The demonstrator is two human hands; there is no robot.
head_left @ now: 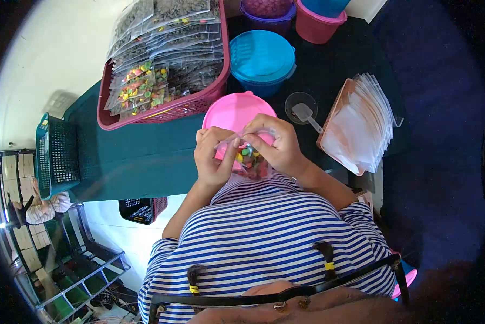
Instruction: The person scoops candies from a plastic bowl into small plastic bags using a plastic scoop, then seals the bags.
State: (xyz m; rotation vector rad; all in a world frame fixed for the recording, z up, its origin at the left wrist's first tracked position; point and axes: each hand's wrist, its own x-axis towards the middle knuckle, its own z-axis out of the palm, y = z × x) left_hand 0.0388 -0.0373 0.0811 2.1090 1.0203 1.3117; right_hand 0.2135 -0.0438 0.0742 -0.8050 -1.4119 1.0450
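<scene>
Close to the striped shirt [264, 227], at the near edge of the table [140, 173], the person's two hands hold a small clear bag [253, 161] of multicoloured pieces by its upper edge. The left hand [213, 154] grasps the edge between thumb and bent forefinger, and the right hand [277, 143] pinches it likewise, the fingertips of both nearly meeting; whether the edge is sealed cannot be told. The filled part hangs below the fingers, with yellow, green and red showing through the film. Just beyond the hands, and partly hidden by them, is a round pink lid [237, 107]. Ahead and to the left, a maroon basket [191, 101] holds rows of filled packets [142, 92], some with bright pieces and many with dark ones. A blue tub [261, 56] with its lid on stands beyond the pink lid. To the right, a white scoop [303, 112] rests in a clear bowl [293, 100], near a tray [346, 93] bearing a fanned stack of clear sleeves [364, 127]. A green basket [59, 156] is at the table's far left.
</scene>
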